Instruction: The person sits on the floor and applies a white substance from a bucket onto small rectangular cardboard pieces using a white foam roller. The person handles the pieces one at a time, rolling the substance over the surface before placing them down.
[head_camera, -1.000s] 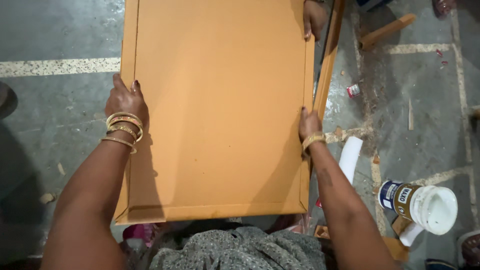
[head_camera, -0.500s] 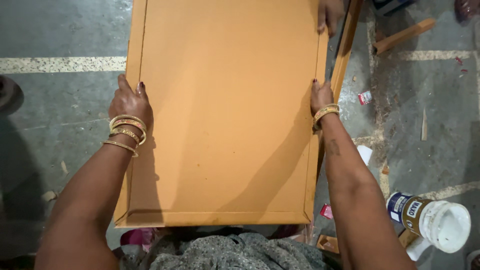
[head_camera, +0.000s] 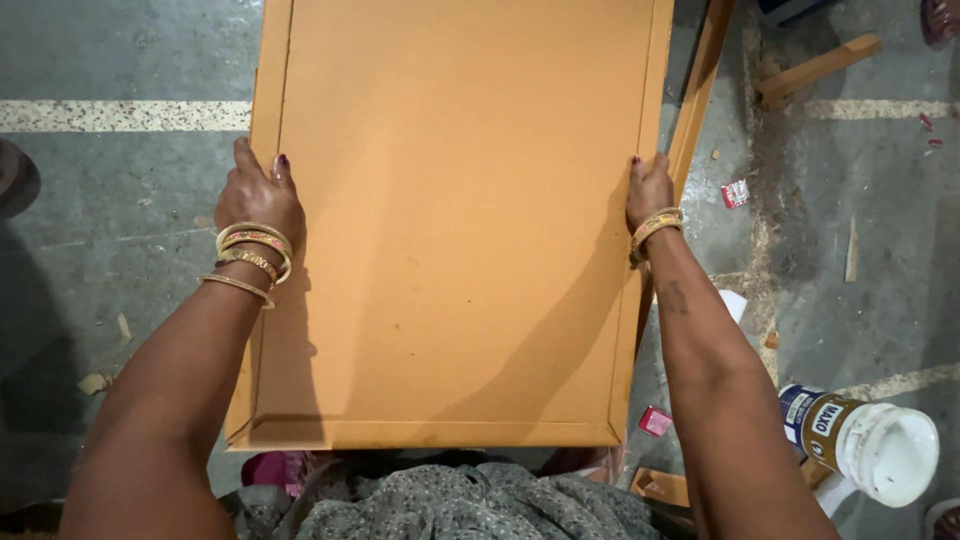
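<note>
Left hand (head_camera: 258, 195) and right hand (head_camera: 650, 188) grip opposite rims of framed orange panel (head_camera: 455, 220), probably steadying it level.

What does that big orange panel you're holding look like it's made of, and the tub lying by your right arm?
The panel looks like fibreboard or laminated board: flat, matte, evenly orange, no grain showing, with a raised border strip around the edge. Left hand and right hand grip its sides. The tub seems to be plastic: smooth white lid and a printed label, lying on its side on the concrete floor.
</note>
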